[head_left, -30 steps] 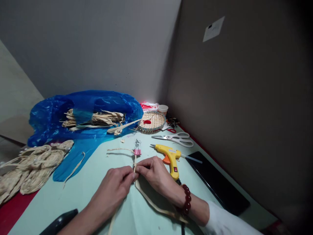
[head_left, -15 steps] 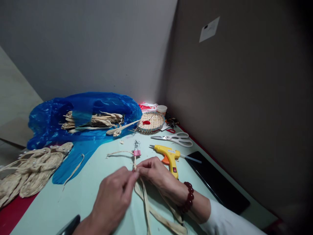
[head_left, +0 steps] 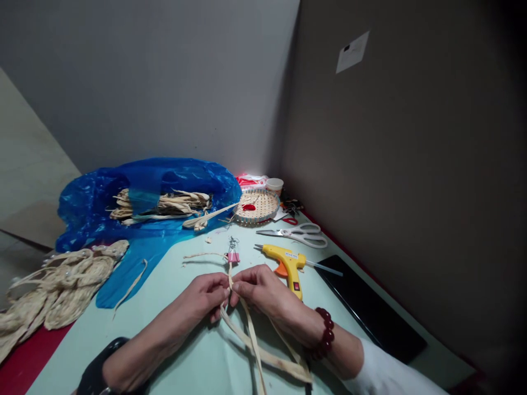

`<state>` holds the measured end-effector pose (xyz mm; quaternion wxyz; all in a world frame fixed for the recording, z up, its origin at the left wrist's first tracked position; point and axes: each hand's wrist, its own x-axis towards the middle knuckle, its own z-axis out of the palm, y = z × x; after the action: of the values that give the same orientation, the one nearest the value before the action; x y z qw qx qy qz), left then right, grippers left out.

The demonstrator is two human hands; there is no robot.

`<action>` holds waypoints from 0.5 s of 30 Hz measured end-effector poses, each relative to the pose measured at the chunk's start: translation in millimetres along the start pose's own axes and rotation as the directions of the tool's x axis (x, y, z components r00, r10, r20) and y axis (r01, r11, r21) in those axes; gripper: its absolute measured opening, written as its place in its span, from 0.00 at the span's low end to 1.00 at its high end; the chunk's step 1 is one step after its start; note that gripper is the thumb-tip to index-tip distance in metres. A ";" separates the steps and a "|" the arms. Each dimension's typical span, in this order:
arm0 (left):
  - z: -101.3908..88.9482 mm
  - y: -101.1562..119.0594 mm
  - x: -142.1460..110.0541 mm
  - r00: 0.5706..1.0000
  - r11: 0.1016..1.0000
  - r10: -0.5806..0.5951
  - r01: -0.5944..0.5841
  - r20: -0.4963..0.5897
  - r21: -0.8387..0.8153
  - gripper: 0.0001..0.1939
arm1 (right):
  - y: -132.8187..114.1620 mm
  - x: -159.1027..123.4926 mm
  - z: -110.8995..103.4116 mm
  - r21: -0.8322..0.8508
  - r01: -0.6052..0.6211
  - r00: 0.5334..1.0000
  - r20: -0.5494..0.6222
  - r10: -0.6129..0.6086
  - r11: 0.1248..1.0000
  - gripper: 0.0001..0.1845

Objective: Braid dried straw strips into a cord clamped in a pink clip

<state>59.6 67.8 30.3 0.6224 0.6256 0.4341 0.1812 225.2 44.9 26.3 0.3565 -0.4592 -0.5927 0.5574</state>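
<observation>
My left hand (head_left: pixel 208 296) and my right hand (head_left: pixel 259 291) meet at the middle of the table, fingers pinched on a narrow braid of pale dried plant strips (head_left: pixel 230 276). The far end of the braid is held by a pink binder clip (head_left: pixel 233 257). Loose strips (head_left: pixel 263 356) trail from between my fingers toward me, passing below my right hand. A red bead bracelet (head_left: pixel 325 332) circles my right wrist. The exact crossing of the strips is partly hidden by my fingertips.
A yellow glue gun (head_left: pixel 288 261) lies right of my hands, with scissors (head_left: pixel 302 234) behind it and a flat black slab (head_left: pixel 370 312) alongside. Farther back stand a woven basket (head_left: pixel 263 207) and a blue plastic bag (head_left: pixel 90 197) of dried strips. Woven slippers (head_left: pixel 78 285) lie left.
My left hand moved away briefly and came back to the braid. A strip that hung at the left, under my left hand, now lies with the others at the right.
</observation>
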 end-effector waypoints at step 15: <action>9.0 -9.6 -11.1 0.948 0.845 0.294 -0.199 -0.120 0.496 0.13 | 0.0 -0.7 -6.8 -0.450 0.099 0.992 -0.020 -0.121 0.888 0.15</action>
<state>57.3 52.2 23.4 0.3755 0.7898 0.4387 0.2068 231.8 46.4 27.2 0.2863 -0.5078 -0.7215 0.3737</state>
